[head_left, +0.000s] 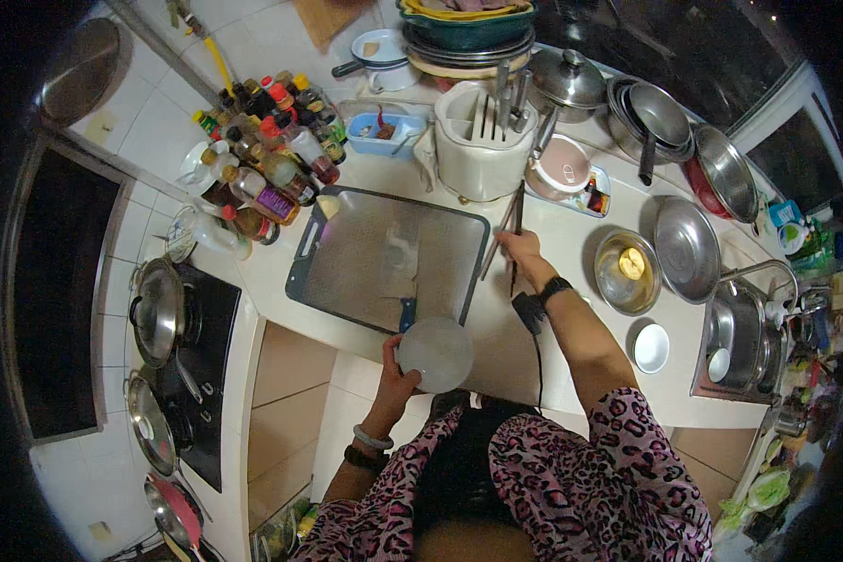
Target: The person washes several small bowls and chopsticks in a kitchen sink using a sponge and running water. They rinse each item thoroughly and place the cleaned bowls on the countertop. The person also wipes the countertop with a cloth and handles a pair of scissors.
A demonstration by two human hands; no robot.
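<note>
My left hand [397, 376] grips a round, whitish translucent bowl [437, 355] by its rim, just over the counter's front edge. On the grey cutting board [365, 246] behind it lies a knife [408, 312] with a blue handle, its blade hard to make out. A pale piece of food [328, 206] rests at the board's far left corner. To the right of the board, my right hand [522, 251] has its fingers closed on thin chopsticks [500, 235], brown and dark. Below that wrist is a black device [529, 312] with a cord.
Many sauce bottles [274, 154] crowd the back left, beside the stove [211, 330]. A white knife holder [485, 154] stands behind the board. On the right are a steel bowl [615, 291] with yellow food, a steel basin [687, 249], a white bowl [651, 348] and the sink [734, 365].
</note>
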